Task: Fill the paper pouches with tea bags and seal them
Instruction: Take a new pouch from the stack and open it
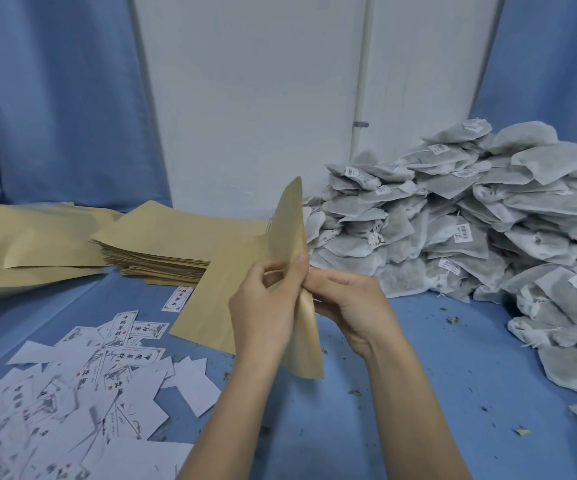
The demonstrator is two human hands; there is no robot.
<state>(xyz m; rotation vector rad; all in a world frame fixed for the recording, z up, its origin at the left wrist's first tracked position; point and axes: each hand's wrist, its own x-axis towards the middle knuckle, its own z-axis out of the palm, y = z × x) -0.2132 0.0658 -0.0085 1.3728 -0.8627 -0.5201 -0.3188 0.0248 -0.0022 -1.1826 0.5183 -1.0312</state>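
Fingers (300, 268) of both hands pinch one kraft paper pouch (294, 230) at mid-edge, held upright above the blue table (418, 358). Left hand (263, 313) and right hand (349, 303) appear to work the mouth apart. Judgement: pouch is light, thin, creases easily; grip near the open edge. Tea bags (470, 220) lie heaped just right; pouch stack (162, 244) lies left.

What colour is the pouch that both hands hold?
The pouch is plain tan, like kraft paper, with no print; the head view shows it.
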